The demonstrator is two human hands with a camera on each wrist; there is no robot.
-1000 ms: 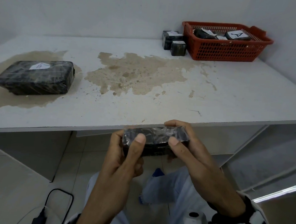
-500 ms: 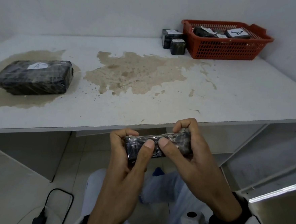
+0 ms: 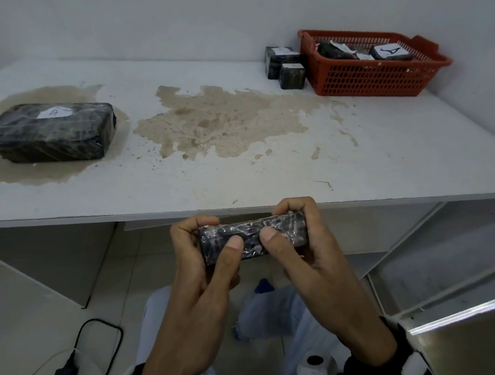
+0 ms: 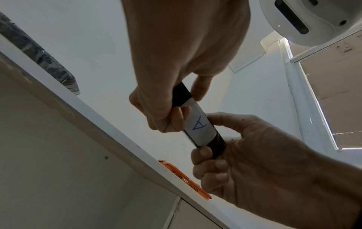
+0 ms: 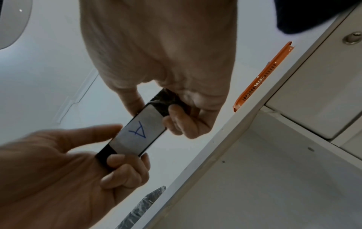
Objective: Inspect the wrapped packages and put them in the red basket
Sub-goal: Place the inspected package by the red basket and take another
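Note:
I hold a small black wrapped package (image 3: 251, 238) in front of the table's near edge, with one hand at each end. My left hand (image 3: 218, 238) pinches its left end between thumb and curled fingers. My right hand (image 3: 284, 223) grips the right end, which sits slightly higher. The wrist views show its underside, a white label marked "A" (image 4: 199, 128) (image 5: 137, 134). The red basket (image 3: 373, 82) stands at the table's far right and holds several wrapped packages (image 3: 335, 51).
A large black wrapped package (image 3: 51, 131) lies on the left of the white table (image 3: 389, 156), which has a brown stain across its middle. Two small wrapped packages (image 3: 289, 73) stand just left of the basket. A cable and plug (image 3: 66, 368) lie on the floor.
Both hands have turned the small package, so its broad top face no longer points up at me and a narrow side shows. Its right end has risen slightly. Nothing on the table moved.

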